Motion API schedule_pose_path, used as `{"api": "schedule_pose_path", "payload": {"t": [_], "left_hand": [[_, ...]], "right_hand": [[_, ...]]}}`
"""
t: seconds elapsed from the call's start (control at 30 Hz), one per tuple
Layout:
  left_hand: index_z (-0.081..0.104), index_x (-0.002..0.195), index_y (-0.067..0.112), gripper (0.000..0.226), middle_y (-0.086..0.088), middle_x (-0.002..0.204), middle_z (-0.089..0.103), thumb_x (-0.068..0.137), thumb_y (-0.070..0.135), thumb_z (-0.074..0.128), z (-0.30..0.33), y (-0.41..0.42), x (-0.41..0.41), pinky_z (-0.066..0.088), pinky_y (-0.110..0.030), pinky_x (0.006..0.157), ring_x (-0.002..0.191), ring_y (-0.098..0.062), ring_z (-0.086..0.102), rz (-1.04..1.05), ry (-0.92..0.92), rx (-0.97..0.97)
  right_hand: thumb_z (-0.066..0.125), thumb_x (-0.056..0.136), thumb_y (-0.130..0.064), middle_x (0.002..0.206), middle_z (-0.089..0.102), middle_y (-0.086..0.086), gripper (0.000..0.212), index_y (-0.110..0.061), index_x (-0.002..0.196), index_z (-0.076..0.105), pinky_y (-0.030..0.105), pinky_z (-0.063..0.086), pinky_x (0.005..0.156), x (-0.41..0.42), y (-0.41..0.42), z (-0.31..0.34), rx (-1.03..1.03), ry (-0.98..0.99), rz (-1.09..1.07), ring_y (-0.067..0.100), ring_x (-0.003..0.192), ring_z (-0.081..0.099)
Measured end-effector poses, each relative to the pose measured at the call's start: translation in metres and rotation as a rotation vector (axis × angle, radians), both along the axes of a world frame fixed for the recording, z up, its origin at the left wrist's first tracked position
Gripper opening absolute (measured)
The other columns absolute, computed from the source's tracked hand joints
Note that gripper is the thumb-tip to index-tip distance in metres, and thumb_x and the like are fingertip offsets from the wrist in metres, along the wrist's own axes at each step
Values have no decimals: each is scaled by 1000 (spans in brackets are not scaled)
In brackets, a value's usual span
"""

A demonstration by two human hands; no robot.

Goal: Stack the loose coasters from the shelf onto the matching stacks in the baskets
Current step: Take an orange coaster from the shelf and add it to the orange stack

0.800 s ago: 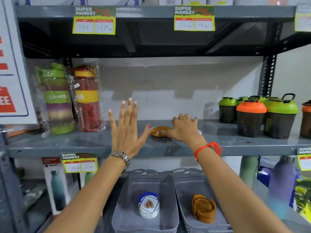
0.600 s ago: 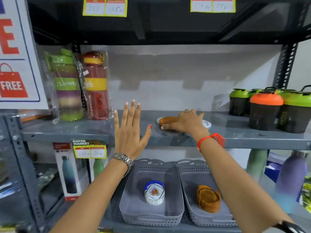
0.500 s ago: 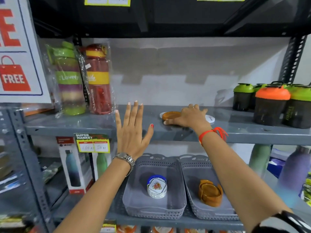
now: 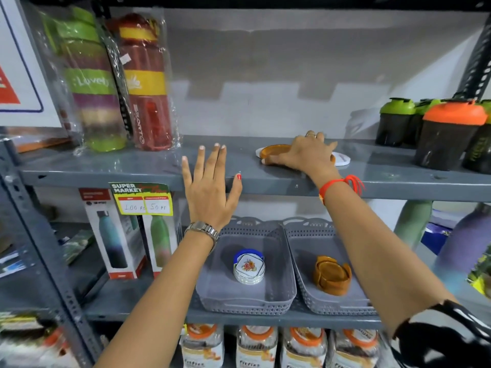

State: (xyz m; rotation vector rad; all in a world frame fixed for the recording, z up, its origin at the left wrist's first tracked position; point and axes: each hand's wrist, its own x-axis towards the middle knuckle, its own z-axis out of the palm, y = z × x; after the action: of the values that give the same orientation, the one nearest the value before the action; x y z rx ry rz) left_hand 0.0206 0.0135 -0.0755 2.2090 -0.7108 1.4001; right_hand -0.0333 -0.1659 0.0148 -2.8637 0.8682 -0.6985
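A loose brown coaster (image 4: 275, 150) lies on the grey middle shelf (image 4: 132, 170), partly over a white coaster (image 4: 342, 158) whose edges stick out on both sides. My right hand (image 4: 303, 152) rests on the brown coaster with its fingers curled over it. My left hand (image 4: 210, 187) hovers flat and spread in front of the shelf edge, holding nothing. Below, the left grey basket (image 4: 247, 301) holds a stack of white floral coasters (image 4: 249, 266) in a blue holder. The right grey basket (image 4: 329, 304) holds a stack of brown coasters (image 4: 332, 274).
Wrapped green and red bottles (image 4: 117, 83) stand at the shelf's left end. Shaker cups with green and orange lids (image 4: 449, 134) crowd its right end. Boxed bottles (image 4: 117, 235) sit left of the baskets, jars (image 4: 255, 346) on the shelf below.
The view has tilted down and moved closer, so the shelves sit higher and larger. My right hand stays on the brown coaster; my left hand stays spread.
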Motion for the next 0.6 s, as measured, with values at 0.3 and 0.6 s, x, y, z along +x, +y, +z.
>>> {"api": "schedule_pose_path", "payload": {"t": [0.3, 0.6], "left_hand": [[54, 131, 12, 52, -3, 138, 51, 92, 41, 36, -5, -5, 7, 18, -47, 112, 131, -27, 42, -11, -78, -75], [53, 132, 11, 53, -3, 137, 52, 93, 42, 35, -7, -5, 11, 17, -45, 113, 132, -26, 41, -18, -129, -92]], "right_hand": [[58, 52, -85, 126, 52, 12, 102, -13, 125, 56, 62, 19, 110, -25, 16, -8, -121, -460, -36, 35, 123, 42], [65, 50, -82, 110, 60, 11, 97, -16, 120, 61, 55, 39, 101, -73, 56, -23, -237, -1002, -3, 31, 106, 53]]}}
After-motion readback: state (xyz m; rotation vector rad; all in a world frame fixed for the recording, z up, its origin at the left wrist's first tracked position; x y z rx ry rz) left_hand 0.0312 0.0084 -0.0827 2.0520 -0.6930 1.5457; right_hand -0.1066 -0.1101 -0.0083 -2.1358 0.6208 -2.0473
